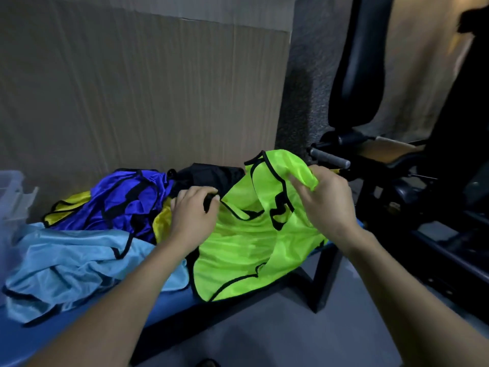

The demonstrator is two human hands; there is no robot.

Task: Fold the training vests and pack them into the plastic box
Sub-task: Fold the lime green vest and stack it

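A neon green vest (246, 250) with black trim lies crumpled on the right end of a blue bench (174, 305). My left hand (193, 215) pinches its black-trimmed edge at the left. My right hand (325, 200) grips a bunched upper part of the same vest and lifts it. To the left lie a light blue vest (68, 263), a dark blue vest (127, 200), a yellow vest (63, 210) partly under it, and a black one (209, 176) behind. The clear plastic box (12, 197) stands at the far left, cut off by the frame.
A cardboard sheet (145, 96) leans against the wall behind the bench. Black gym equipment (383, 165) with a padded roller and grey handle stands close on the right. Grey floor (264, 337) shows below the bench's black frame.
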